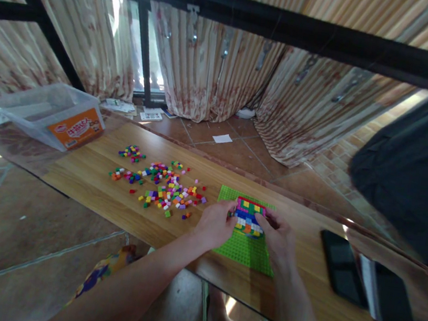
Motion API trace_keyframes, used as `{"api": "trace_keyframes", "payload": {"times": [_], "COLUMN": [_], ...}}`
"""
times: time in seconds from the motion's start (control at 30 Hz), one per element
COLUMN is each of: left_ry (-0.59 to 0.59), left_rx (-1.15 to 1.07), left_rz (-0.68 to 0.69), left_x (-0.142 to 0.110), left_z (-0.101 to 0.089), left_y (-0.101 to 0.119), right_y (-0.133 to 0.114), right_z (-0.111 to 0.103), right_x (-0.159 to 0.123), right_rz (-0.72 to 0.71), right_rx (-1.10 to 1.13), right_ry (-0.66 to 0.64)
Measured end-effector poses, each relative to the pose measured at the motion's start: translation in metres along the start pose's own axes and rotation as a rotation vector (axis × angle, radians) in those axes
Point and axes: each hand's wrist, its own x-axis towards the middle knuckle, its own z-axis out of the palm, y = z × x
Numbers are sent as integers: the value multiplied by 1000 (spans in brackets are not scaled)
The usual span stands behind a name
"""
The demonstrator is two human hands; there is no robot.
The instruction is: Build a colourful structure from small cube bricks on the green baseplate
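Observation:
A block of joined toy bricks (248,216), in rows of red, green, yellow, blue, white and orange, is over a bright green studded baseplate (243,249). My left hand (218,222) grips its left side with the fingers closed. On the other side my right hand (277,236) holds its right edge, the thumb lying on top. Whether the block is fixed to the baseplate or just above it I cannot tell. Loose coloured bricks (172,192) lie scattered on the wooden table to the left of my left hand.
A clear plastic box (41,109) with an orange label stands at the table's (88,177) left end. Two dark phone- or tablet-like devices (343,266) lie at the right. Behind the table are curtains (210,75), a black rail (235,9) and papers on the tiled floor.

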Motion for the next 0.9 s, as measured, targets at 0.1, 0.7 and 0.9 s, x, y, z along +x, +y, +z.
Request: {"api": "trace_keyframes", "payload": {"times": [0.1,0.7,0.9], "left_ry": [-6,175,552], "left_rx": [12,45,288], "left_rz": [8,-50,-397], "left_x": [-2,8,3], "left_z": [1,-47,-152], "left_y": [1,-25,-85], "right_y": [1,7,11], "right_z": [4,-10,-4], "right_x": [-1,5,6], "right_rz": [36,160,203], "right_rx": [132,295,303], "right_ry": [-42,178,224]}}
